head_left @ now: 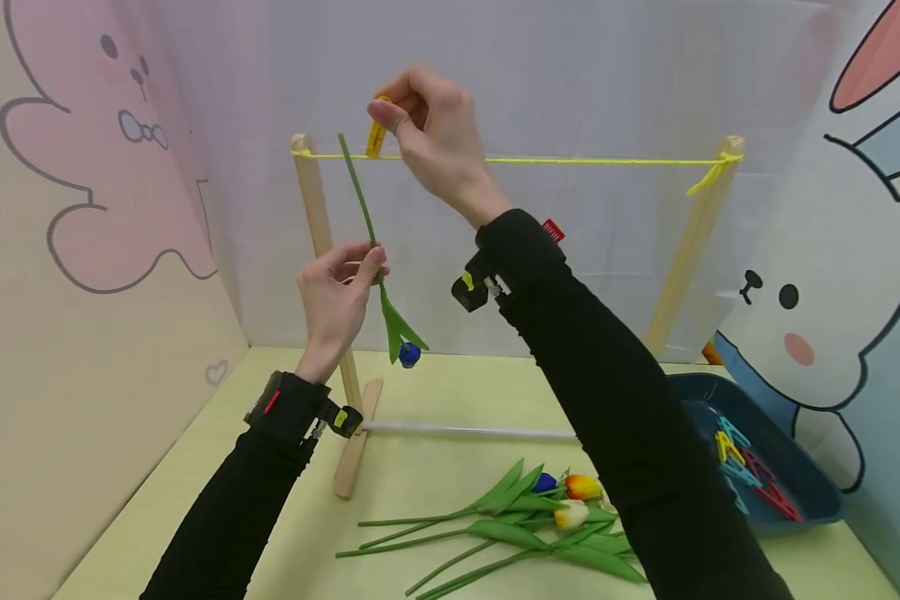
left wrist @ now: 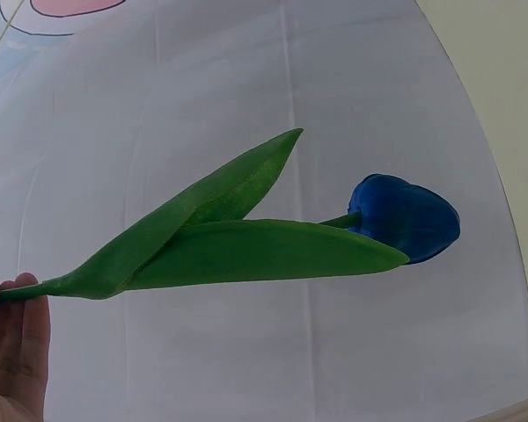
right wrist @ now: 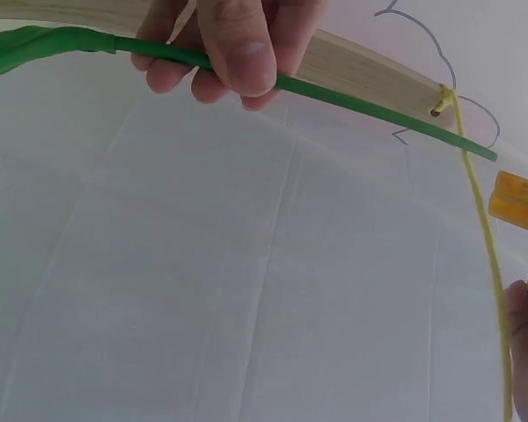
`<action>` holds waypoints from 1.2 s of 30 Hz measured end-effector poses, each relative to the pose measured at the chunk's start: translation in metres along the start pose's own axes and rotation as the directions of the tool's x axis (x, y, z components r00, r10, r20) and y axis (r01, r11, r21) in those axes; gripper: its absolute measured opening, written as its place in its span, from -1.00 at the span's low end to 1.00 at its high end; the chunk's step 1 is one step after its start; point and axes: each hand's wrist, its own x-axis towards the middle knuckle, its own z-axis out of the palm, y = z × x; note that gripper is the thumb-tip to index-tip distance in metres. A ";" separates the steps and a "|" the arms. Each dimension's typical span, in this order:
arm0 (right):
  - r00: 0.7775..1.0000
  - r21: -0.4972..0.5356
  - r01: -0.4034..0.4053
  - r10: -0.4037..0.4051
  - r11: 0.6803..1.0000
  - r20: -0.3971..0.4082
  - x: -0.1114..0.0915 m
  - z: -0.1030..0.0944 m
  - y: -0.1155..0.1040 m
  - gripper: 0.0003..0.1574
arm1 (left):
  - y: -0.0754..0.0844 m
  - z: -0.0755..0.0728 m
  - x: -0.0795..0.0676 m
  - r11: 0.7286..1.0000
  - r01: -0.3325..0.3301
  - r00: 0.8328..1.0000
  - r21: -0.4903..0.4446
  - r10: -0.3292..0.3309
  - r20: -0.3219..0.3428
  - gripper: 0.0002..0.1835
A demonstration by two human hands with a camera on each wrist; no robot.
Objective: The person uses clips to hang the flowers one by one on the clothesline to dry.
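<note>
My left hand (head_left: 337,292) pinches the stem of a blue artificial tulip (head_left: 409,354), which hangs head down with its green leaves below my fingers. The stem's upper end crosses the yellow string (head_left: 585,161) near the left post. In my right hand (head_left: 438,133) is a yellow clothespin (head_left: 376,137), gripped between thumb and fingers at the string, just right of the stem end. The right wrist view shows the clothespin (right wrist: 517,202) apart from the stem tip; whether its jaws are spread cannot be made out. The blue bloom (left wrist: 409,218) fills the right of the left wrist view.
Two wooden posts (head_left: 686,250) carry the string, with a white bar (head_left: 472,431) low between them. Several tulips (head_left: 525,525) lie on the table in front. A dark blue tray (head_left: 810,500) at the right holds coloured clothespins (head_left: 746,462), partly behind my right sleeve.
</note>
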 end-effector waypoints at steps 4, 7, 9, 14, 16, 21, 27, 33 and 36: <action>1.000 0.004 -0.030 0.030 1.000 -0.010 0.005 0.004 0.001 -0.80 | 0.001 0.000 0.001 1.000 0.005 1.000 -0.002 -0.005 0.004 -0.76; 0.999 -0.003 -0.042 0.042 0.999 -0.012 0.007 0.007 0.002 -0.80 | 0.003 0.001 0.002 1.000 0.016 1.000 -0.004 -0.016 0.010 -0.76; 0.999 -0.016 -0.042 0.042 0.999 -0.009 0.008 0.008 0.003 -0.79 | 0.003 0.001 0.003 1.000 0.021 1.000 -0.003 -0.021 0.012 -0.76; 0.997 -0.034 -0.074 0.074 0.997 -0.012 0.011 0.011 0.001 -0.77 | 0.003 0.000 0.003 1.000 0.029 0.999 0.002 -0.029 0.014 -0.77; 0.997 -0.027 -0.082 0.082 0.996 -0.014 0.011 0.012 0.001 -0.77 | 0.003 0.000 0.004 0.999 0.033 0.999 0.012 -0.033 0.017 -0.77; 0.997 -0.009 -0.073 0.073 0.997 -0.012 0.011 0.012 0.002 -0.78 | 0.003 -0.003 0.004 0.998 0.043 0.999 0.035 -0.043 0.022 -0.75; 0.996 0.022 -0.090 0.090 0.996 -0.003 0.012 0.015 0.005 -0.77 | 0.003 -0.005 0.004 0.998 0.047 0.999 0.052 -0.049 0.024 -0.77; 0.995 0.035 -0.095 0.095 0.995 0.011 0.010 0.015 0.006 -0.78 | 0.002 -0.005 0.004 0.997 0.040 0.999 0.059 -0.041 0.027 -0.78; 0.997 0.039 -0.074 0.074 0.996 0.006 0.009 0.014 0.006 -0.77 | 0.002 -0.005 0.004 0.998 0.039 0.999 0.054 -0.040 0.031 -0.78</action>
